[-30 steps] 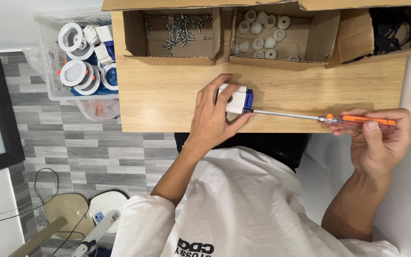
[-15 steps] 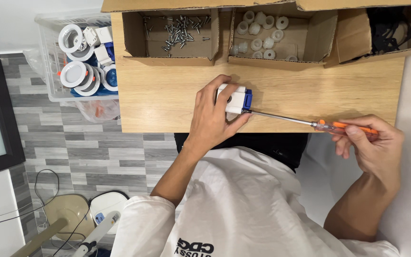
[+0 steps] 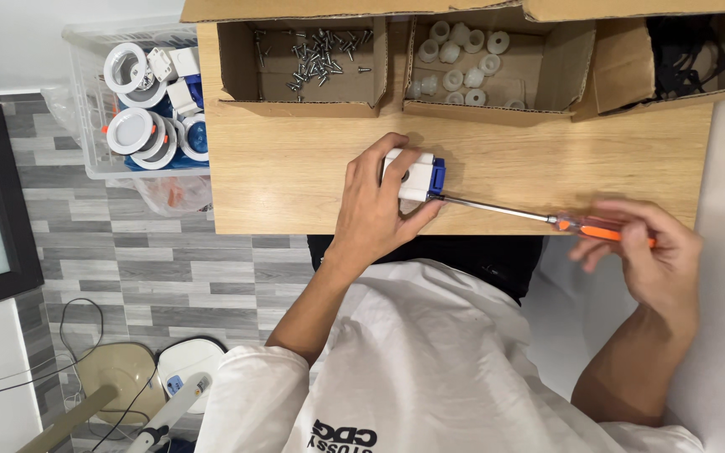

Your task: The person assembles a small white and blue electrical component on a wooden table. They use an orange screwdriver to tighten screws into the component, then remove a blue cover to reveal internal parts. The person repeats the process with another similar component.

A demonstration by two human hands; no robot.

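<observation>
since the earlier frame the right hand (image 3: 644, 252) has shifted on the orange screwdriver (image 3: 547, 220), still grasping it; left hand (image 3: 375, 205) clasps the white-blue part (image 3: 417, 174) on the counter (image 3: 295, 176).

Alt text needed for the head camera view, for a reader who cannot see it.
The left hand holds a small white and blue plastic part on a wooden table while the right hand works an orange-handled screwdriver into its blue end. Behind sit cardboard boxes of screws and white plastic caps.

Left hand (image 3: 375, 205) cupped palm-down; right hand (image 3: 644, 252) fingers curled in a grip.
</observation>
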